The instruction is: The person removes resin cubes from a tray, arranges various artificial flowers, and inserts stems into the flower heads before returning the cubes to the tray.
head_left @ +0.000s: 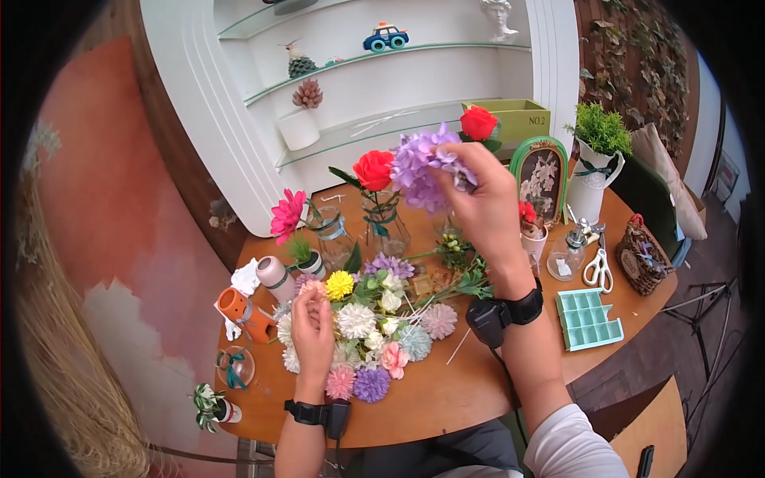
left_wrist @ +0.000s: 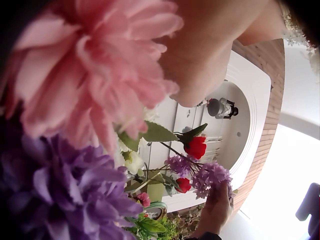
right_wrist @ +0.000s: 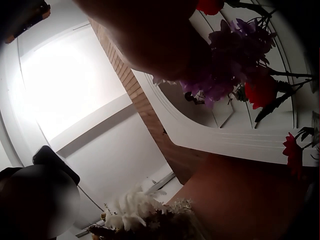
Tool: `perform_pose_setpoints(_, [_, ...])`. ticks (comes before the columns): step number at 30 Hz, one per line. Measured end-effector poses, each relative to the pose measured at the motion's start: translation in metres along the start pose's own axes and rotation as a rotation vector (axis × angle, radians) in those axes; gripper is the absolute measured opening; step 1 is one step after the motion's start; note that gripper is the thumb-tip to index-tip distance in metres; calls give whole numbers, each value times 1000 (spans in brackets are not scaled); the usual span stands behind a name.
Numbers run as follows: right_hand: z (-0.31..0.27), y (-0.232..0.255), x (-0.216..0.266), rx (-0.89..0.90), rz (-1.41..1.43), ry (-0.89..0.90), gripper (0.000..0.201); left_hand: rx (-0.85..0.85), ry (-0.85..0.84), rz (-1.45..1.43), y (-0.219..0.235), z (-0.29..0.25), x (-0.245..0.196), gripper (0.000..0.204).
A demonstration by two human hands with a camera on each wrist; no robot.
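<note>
My right hand [head_left: 476,191] pinches a purple flower head [head_left: 420,169], raised above the table between two red roses [head_left: 373,170]. The left wrist view shows the same hand [left_wrist: 216,212] at the purple blossom [left_wrist: 211,176]. In the right wrist view the petals [right_wrist: 225,67] are dark beside the hand [right_wrist: 155,40]. My left hand [head_left: 312,331], fingers loosely curled, hovers at the left side of a pile of white, pink, yellow and purple flowers [head_left: 355,321]; whether it touches one I cannot tell. A pink bloom [left_wrist: 95,70] fills much of the left wrist view.
Glass vases [head_left: 331,233] stand behind the pile. On the right are a teal divided tray [head_left: 588,320], white scissors [head_left: 598,271], a basket [head_left: 644,259] and a white pitcher [head_left: 588,187]. An orange pot [head_left: 233,303] and a round glass vase [head_left: 244,368] stand at the left.
</note>
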State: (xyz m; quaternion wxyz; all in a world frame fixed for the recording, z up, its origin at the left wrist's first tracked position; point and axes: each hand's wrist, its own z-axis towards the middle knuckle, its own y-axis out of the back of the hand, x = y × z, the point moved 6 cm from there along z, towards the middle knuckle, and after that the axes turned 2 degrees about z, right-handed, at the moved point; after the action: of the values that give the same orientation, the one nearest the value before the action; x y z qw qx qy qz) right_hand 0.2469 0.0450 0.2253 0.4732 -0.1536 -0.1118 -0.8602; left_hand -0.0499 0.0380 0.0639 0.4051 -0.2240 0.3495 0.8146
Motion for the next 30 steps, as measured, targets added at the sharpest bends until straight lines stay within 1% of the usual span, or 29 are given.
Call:
perform_pose_setpoints(2, [-3,-10,0,36,-27,41,26,-3,-2,11,0,0,0,25])
perform_pose_setpoints(4, [-7,-18,-9,64,-7,6,26,1,5,16,0,-1,-2,25])
perform_pose_setpoints(6, [-12,-28,-18,149,-51,-13,29,3,-5,17,0,0,-1,25])
perform_pose_setpoints(10, [-16,-38,-22,190,-57,-3,34,18,-19,27,0,1,-5,24])
perform_pose_setpoints(12, [-19,-46,-21,274,46,-54,42,23,-12,22,0,1,-5,24])
perform_pose_setpoints(13, [-19,-48,-21,276,47,-54,42,29,-6,18,-1,0,-5,24])
perform_pose_setpoints(15, [-23,-57,-20,389,81,-36,58,27,0,10,-1,0,-2,24])
perform_pose_setpoints(16, [-24,-59,-20,390,81,-37,58,26,4,1,-2,0,-1,24])
perform_pose_setpoints(18, [-29,-63,-16,427,57,50,72,28,9,7,-2,-1,-1,25])
perform_pose_setpoints(19, [-30,-64,-15,427,57,50,72,29,13,13,-2,0,-1,25])
perform_pose_setpoints(21, [-35,-72,-18,532,159,-47,78,27,15,13,-2,-1,0,25])
perform_pose_setpoints(25, [-38,-78,-20,548,122,-38,76,29,29,1,-3,-1,2,25])
perform_pose_setpoints(27, [-37,-77,-19,461,-102,59,77,28,26,2,-3,-1,2,25])
perform_pose_setpoints(28, [-37,-76,-18,461,-102,59,77,28,23,3,-3,-1,2,24])
perform_pose_setpoints(30, [-34,-68,-12,348,-244,121,65,31,19,8,-2,0,0,24])
